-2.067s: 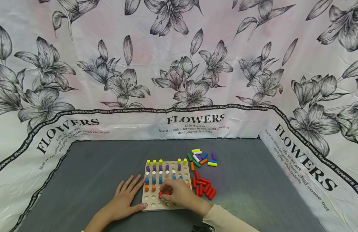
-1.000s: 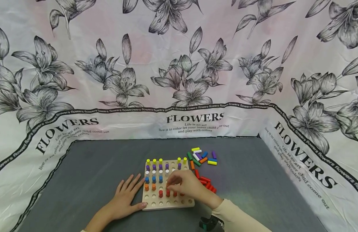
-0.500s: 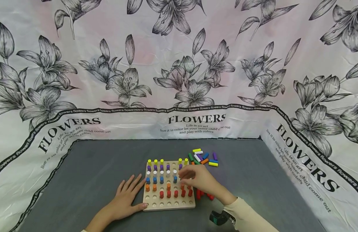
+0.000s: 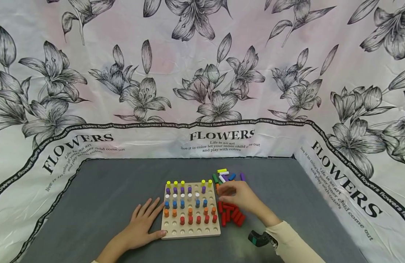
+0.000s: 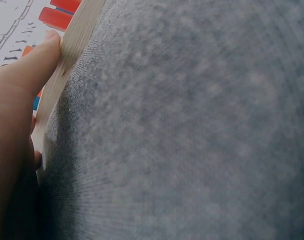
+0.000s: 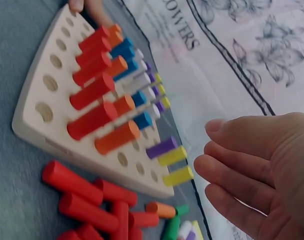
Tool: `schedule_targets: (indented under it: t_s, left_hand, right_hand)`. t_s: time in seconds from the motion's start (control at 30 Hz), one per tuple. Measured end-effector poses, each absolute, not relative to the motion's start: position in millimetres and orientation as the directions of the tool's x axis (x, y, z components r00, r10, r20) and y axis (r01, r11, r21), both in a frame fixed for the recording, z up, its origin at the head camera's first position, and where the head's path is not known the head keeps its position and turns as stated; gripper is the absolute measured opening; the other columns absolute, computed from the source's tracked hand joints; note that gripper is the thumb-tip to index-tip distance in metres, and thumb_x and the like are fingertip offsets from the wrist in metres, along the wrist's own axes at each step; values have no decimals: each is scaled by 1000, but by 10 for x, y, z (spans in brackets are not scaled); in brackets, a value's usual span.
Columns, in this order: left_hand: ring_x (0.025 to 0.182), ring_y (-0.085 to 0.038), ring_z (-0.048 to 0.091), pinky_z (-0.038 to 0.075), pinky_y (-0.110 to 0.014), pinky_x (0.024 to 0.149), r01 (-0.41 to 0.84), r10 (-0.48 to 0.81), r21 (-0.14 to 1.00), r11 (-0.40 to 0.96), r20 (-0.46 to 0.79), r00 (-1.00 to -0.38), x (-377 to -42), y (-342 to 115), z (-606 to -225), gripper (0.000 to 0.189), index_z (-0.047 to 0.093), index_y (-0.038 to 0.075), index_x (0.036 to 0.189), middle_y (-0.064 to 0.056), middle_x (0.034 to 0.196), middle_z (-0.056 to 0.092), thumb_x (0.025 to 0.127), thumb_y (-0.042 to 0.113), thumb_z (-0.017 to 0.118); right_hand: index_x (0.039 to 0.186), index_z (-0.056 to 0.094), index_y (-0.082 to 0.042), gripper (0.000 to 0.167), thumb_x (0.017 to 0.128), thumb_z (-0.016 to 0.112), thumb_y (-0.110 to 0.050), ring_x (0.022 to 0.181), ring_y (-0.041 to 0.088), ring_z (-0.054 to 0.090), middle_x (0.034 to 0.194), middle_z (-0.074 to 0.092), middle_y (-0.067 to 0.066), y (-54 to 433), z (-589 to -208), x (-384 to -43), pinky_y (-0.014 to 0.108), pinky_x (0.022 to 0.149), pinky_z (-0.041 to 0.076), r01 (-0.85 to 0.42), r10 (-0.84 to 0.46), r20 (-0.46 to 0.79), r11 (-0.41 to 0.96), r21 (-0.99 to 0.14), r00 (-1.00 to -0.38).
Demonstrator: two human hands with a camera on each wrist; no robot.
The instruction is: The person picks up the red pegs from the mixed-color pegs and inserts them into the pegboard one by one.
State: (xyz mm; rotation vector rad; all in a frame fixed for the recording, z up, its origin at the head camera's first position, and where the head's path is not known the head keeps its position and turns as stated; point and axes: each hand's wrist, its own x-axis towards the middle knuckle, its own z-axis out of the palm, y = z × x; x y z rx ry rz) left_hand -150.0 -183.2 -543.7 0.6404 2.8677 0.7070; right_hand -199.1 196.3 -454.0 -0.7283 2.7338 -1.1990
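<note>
A wooden peg board [image 4: 191,236] lies on the grey table, with rows of yellow, purple, white, blue, orange and red pegs [image 4: 190,220] standing in its holes. My left hand [image 4: 140,224] lies flat beside the board's left side, fingers spread, with the thumb on its near left corner. In the left wrist view the thumb [image 5: 44,57] rests along the wooden edge. My right hand [image 4: 242,197] hovers right of the board, over the loose pegs. The right wrist view shows its fingers [image 6: 232,177] loosely bent, thumb apart, holding nothing.
Loose red pegs [image 4: 236,215] are heaped right of the board. Behind them lie loose pegs of other colours, among them a yellow peg [image 4: 222,170] and a green peg [image 4: 215,178]. A flower-printed cloth [image 4: 219,140] walls the table's back and sides.
An orange peg now stands in the fourth hole of the orange row, where my right hand was working. That hand has withdrawn rightward to the loose pegs. My left hand has stayed put.
</note>
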Motion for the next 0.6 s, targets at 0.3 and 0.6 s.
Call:
schedule_targets:
  t_s: [0.3, 0.6]
  left_hand:
    - [153, -43, 15, 8, -70, 115, 370, 422, 464, 805, -8, -907, -1500, -1850, -5456, 87, 25, 25, 159, -10, 167, 20, 89, 64, 59]
    - [153, -44, 15, 8, -72, 114, 376, 428, 462, 803, -8, -904, -1500, -1855, -5446, 87, 25, 25, 159, -10, 167, 19, 89, 65, 58]
  right_hand:
    - [111, 73, -6, 26, 86, 76, -13, 86, 9, 68, 103, 75, 9, 2175, -4652, -2088, 22, 75, 55, -371, -447, 95, 585, -721, -889]
    - [114, 72, -4, 29, 87, 76, -14, 89, 12, 70, 105, 75, 11, 2304, -4775, -2169, 20, 75, 55, -322, -447, 19, 614, -721, -894]
